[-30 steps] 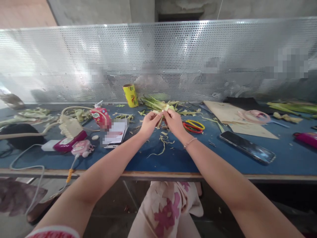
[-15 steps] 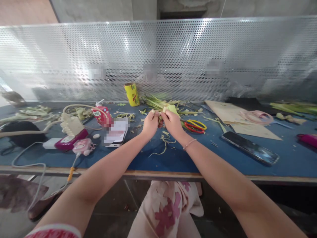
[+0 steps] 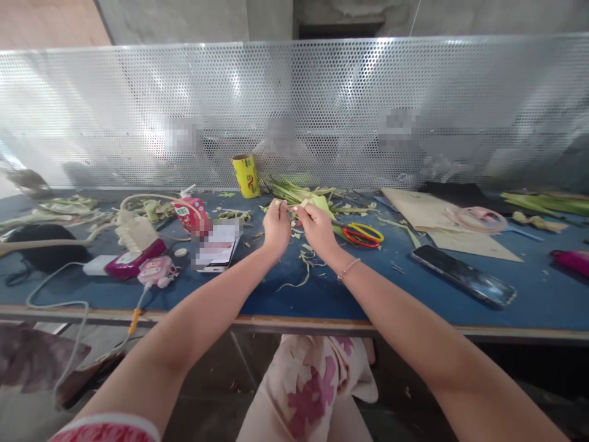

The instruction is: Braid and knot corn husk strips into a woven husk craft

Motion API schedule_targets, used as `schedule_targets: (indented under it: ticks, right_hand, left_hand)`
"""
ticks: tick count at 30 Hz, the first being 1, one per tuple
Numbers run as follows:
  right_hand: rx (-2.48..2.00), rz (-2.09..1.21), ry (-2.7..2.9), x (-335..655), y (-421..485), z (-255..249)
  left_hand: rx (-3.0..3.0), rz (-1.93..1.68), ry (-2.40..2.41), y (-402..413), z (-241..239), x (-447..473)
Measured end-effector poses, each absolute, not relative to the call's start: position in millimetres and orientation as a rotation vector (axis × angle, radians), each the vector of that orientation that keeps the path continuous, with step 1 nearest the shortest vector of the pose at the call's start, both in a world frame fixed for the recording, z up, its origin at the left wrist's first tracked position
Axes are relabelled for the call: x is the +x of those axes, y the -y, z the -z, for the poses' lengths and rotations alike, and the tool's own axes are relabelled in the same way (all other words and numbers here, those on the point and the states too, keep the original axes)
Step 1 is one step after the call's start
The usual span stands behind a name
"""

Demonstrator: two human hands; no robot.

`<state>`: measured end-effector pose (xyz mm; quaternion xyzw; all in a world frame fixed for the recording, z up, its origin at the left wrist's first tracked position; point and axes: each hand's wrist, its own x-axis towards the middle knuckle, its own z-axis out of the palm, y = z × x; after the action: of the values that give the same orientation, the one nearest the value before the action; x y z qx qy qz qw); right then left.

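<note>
One thin strip (image 3: 292, 209) spans the gap between our left hand (image 3: 277, 228) and our right hand (image 3: 319, 228), each seeming to pinch an end, above the blue surface (image 3: 262, 297) and in front of the green stalks (image 3: 289, 189). To handle it well, we should probably keep both pinches light and close, and draw evenly so the strip does not tear crookedly. Its long axis runs sideways, nearly level; we cannot tell which end is the tip, both being covered.

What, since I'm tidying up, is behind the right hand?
Past the right hand, a pale green piece shows, with green stalks farther back. The hand covers that piece's near end and some tabletop; what lies there cannot be seen.
</note>
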<state>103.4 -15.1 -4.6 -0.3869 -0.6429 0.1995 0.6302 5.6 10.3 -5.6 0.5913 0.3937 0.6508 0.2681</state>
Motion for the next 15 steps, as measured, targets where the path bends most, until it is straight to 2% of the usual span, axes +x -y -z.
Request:
schedule_targets:
  ticks: [15]
  right_hand:
    - [-0.94,-0.651,1.259,109,-1,16]
  left_hand:
    - [1.93,-1.692,-1.034,9,-1,4]
